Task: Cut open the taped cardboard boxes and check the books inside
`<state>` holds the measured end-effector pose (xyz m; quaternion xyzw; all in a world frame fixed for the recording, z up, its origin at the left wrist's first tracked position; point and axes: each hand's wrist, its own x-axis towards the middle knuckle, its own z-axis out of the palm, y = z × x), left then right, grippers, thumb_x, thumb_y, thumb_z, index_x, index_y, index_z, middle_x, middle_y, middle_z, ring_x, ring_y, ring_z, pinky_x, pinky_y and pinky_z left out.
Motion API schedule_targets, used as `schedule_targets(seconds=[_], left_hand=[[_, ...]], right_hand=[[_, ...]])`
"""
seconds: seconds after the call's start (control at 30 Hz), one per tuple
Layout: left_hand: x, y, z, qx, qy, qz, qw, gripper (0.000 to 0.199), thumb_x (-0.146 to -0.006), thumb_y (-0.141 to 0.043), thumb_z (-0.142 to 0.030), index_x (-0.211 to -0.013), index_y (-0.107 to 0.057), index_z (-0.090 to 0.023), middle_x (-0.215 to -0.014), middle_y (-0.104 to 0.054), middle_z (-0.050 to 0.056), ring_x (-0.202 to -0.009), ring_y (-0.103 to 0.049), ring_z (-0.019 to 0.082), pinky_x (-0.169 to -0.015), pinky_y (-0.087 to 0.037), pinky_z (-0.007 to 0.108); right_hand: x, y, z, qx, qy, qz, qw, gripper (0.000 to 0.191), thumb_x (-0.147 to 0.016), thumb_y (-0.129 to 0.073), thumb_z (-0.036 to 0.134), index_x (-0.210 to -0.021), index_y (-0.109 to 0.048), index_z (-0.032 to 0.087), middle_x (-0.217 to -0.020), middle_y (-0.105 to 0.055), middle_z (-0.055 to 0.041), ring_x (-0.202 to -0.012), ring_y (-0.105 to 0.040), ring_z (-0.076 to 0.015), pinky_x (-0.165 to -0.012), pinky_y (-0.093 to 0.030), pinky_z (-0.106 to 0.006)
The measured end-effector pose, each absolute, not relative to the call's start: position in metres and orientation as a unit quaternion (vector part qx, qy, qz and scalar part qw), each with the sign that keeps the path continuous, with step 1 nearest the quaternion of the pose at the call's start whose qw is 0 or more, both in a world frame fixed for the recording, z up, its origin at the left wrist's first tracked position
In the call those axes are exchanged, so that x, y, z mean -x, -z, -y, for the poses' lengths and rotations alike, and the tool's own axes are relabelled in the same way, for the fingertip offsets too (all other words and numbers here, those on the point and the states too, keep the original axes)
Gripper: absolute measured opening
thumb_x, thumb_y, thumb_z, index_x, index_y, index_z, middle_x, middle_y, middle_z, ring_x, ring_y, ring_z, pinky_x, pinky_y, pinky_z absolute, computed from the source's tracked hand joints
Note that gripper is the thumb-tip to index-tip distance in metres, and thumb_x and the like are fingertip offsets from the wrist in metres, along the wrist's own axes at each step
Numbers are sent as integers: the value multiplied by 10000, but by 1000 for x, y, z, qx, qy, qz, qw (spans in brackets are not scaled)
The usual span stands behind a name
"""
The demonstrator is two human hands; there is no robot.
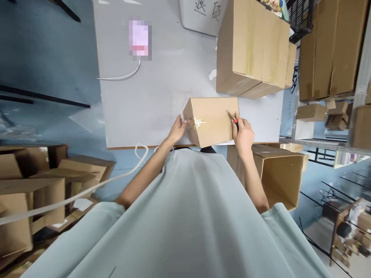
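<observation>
A closed cardboard box (216, 119) lies at the front edge of the white table, a shiny strip of clear tape at its left end. Beside that end is my left hand (177, 130), its thumb and fingers apart and the fingertips at the cardboard. My right hand (244, 135) is at the box's right end, closed around a small pointed tool with a black and red handle (235, 122). The tool's thin metal tip points up and left over the box top. Whether it is a knife or closed scissors I cannot tell.
Large taped cartons (252, 46) stand at the table's back right, beside a grey bin (203, 17) with handwriting. A blurred pink device (139, 38) with a white cable lies back left. Open cartons (282, 179) are below right, more (43, 193) at left. Shelving holds boxes (311, 112).
</observation>
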<state>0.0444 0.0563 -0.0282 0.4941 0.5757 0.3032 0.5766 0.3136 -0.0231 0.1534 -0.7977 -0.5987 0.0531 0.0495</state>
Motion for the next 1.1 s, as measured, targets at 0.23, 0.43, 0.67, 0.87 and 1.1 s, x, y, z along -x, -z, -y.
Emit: schedule_targets(seconds=[0.23,0.43,0.67,0.87,1.1], left_hand=[[-21,-65,-85,-595,-447,-468,476,415,-1070,-716,-526,-1410,-778,-296,-1485,-779,82,-1397,-736,293,-1253,-592,468],[-13,-89,-100,-607,-426,-442,504,391,-955,-814,-266,-1344,-787,-288,-1363,-816,63,-1245,-797,285,-1099,-688,438],[-8,-87,-100,-611,-418,-437,511,284,-927,-821,-292,-1211,-830,-304,-1276,-822,42,-1160,-802,284,-1079,-700,450],[-3,-88,-97,-593,-424,-427,535,310,-901,-844,-368,-1204,-858,-304,-1274,-835,43,-1179,-791,320,-1075,-707,488],[-8,-86,-96,-574,-429,-424,554,326,-899,-847,-383,-1213,-855,-296,-1295,-828,47,-1236,-769,339,-1128,-685,509]], right_hand=[[-279,-157,27,810,-22,586,-9,539,-1193,-462,383,-1702,-614,297,-1492,-708,-177,-1237,-732,-304,-936,-628,-368],[-249,-193,51,884,-37,447,135,525,-1210,-328,505,-1495,-658,212,-1190,-777,-164,-992,-772,-306,-844,-581,-389],[-169,-197,57,771,-281,545,171,348,-1175,-486,506,-1361,-648,261,-1082,-837,-59,-877,-787,-246,-865,-582,-347],[-140,-211,36,765,-250,588,78,386,-1225,-457,425,-1484,-713,295,-1101,-871,-43,-987,-836,-245,-904,-574,-300],[-126,-216,40,779,-223,586,32,394,-1244,-428,390,-1485,-719,277,-1106,-875,-63,-1015,-840,-253,-906,-564,-298]])
